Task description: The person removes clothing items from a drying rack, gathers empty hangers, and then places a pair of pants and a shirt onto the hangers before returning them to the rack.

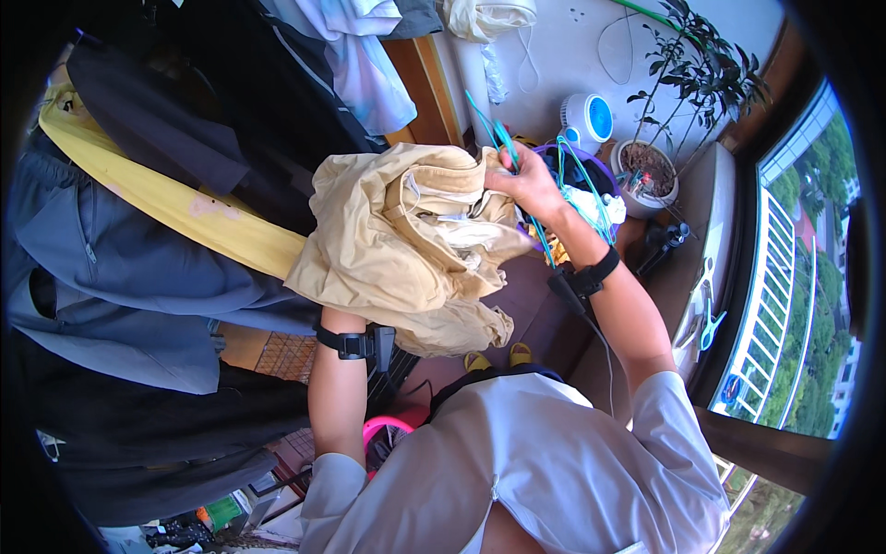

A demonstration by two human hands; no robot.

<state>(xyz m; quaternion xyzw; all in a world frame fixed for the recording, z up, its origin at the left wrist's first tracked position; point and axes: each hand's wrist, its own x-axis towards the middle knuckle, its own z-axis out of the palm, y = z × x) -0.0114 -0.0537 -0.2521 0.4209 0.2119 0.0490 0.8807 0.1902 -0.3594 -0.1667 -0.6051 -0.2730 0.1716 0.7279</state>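
Observation:
A bunched tan cloth garment (387, 228) hangs in front of me, its opening and pale lining turned toward my right side. My right hand (525, 181) pinches a turquoise wire clothes hanger (509, 142) beside the garment's edge, fingers closed around the wire. Part of that hanger runs down past the wrist. Whether the fingers also grip the cloth is hard to see. My left forearm (337, 395) goes up beneath the garment, and the folds hide the left hand entirely.
Hung clothes crowd the left, including a yellow garment (180, 208) and grey trousers (131, 256). More turquoise hangers (588, 201) lie over a purple-rimmed basket (601, 161). A small fan (587, 123) and a potted plant (644, 173) stand behind. Clothes clips (707, 322) lie by the window.

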